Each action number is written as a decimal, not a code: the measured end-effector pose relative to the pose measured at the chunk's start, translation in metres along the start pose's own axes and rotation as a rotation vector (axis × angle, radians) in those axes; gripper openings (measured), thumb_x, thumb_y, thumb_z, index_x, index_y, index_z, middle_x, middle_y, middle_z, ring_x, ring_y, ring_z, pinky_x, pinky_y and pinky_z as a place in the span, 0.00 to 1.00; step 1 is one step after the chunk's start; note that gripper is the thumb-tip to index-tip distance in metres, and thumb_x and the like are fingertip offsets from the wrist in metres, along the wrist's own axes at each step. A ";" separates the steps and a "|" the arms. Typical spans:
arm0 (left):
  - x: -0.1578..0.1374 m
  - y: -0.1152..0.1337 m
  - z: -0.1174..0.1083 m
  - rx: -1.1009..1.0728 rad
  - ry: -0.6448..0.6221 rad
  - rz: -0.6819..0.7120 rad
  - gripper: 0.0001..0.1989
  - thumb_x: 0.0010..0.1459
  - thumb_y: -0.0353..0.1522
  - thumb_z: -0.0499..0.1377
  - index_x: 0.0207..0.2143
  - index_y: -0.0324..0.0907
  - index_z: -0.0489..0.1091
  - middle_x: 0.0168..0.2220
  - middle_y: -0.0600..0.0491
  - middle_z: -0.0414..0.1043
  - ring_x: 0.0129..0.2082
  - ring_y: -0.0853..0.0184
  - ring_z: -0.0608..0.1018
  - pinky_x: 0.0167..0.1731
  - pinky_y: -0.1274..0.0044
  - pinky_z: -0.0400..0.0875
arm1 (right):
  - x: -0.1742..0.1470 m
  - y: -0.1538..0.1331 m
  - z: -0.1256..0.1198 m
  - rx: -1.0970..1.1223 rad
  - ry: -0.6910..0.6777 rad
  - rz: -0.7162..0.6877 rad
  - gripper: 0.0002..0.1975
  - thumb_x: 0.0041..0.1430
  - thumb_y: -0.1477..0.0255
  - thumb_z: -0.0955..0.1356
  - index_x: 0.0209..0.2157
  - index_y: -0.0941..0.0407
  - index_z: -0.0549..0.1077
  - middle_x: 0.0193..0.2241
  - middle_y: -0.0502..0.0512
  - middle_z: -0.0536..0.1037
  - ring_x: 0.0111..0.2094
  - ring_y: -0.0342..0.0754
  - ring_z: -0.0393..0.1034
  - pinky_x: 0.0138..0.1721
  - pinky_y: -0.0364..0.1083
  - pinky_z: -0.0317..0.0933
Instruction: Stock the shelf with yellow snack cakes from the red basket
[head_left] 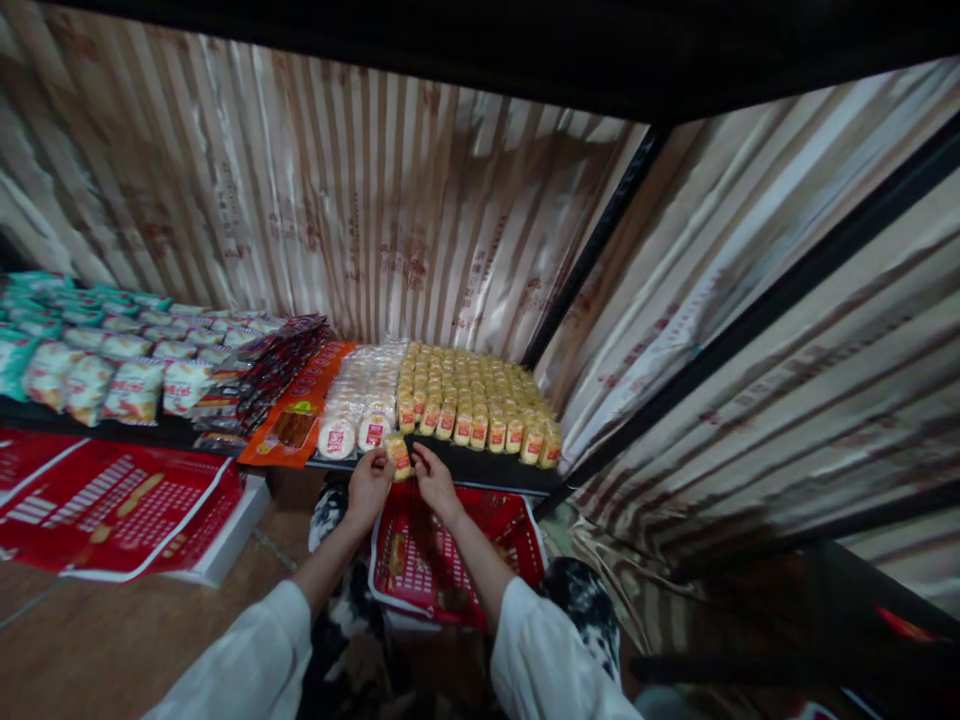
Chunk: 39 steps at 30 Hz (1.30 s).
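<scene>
My left hand (371,483) pinches a small yellow packaged cake (398,458) by its left side, at the shelf's front edge. Just to the right of it is my right hand (435,480), thumb and forefinger slightly apart, with nothing visible between them. Behind the hands, rows of matching yellow packaged cakes (470,425) stand on the black shelf (450,458). White round packaged cakes (337,436) with red labels line up to their left. Below my hands sits a red plastic basket (532,540), with some packets dimly visible inside.
Left along the shelf lie an orange snack bag (289,430), a stack of dark packets (277,365) and rows of white-and-teal bags (135,385). A red printed box (127,505) is on the floor at left. Black frame bars (600,240) and striped curtains (420,200) enclose the shelf.
</scene>
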<state>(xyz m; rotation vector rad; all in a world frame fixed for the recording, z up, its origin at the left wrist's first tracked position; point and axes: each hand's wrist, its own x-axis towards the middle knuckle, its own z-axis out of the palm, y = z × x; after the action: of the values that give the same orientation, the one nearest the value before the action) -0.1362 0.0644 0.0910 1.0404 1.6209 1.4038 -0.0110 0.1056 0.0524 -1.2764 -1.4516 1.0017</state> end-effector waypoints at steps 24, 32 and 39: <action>0.011 0.002 -0.024 -0.072 -0.082 0.006 0.21 0.39 0.44 0.60 0.33 0.39 0.70 0.24 0.56 0.68 0.21 0.72 0.69 0.25 0.78 0.65 | 0.041 -0.014 0.029 -0.401 0.131 -0.121 0.26 0.49 0.83 0.60 0.51 0.59 0.69 0.53 0.61 0.67 0.56 0.50 0.60 0.57 0.48 0.55; 0.016 -0.007 -0.023 -0.096 -0.038 -0.004 0.21 0.38 0.44 0.59 0.32 0.39 0.69 0.24 0.55 0.68 0.21 0.71 0.69 0.26 0.77 0.65 | 0.043 -0.005 0.038 -0.453 0.129 -0.142 0.27 0.47 0.85 0.59 0.49 0.59 0.71 0.51 0.60 0.68 0.53 0.49 0.62 0.56 0.47 0.57; 0.026 0.000 -0.020 -0.031 -0.065 0.004 0.22 0.40 0.44 0.58 0.34 0.38 0.69 0.25 0.55 0.69 0.22 0.71 0.69 0.27 0.77 0.66 | 0.050 -0.006 0.036 -0.459 0.125 -0.152 0.25 0.45 0.87 0.60 0.45 0.59 0.74 0.44 0.60 0.69 0.45 0.48 0.66 0.49 0.46 0.62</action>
<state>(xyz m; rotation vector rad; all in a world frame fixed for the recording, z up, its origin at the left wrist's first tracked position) -0.1649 0.0804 0.0925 1.0611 1.5461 1.3795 -0.0486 0.1545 0.0557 -1.4925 -1.7094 0.4906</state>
